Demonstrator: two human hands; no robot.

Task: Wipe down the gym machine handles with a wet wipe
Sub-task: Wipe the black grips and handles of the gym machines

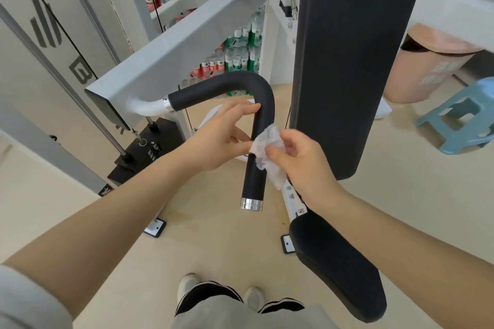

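Beige gym floor [213,235] lies below, and the work seems in its middle: the right hand [302,163] pinches the wet wipe [267,152] against the handle [258,147], the left hand [222,136] loosely steadies it, upper bend probably unwiped.

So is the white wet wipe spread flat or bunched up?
Bunched up: the white wet wipe is crumpled against the curved black foam handle, pinched by the right hand.

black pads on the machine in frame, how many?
2: a tall back pad upright at right, and a seat pad low, under the right forearm. Others may be out of view.
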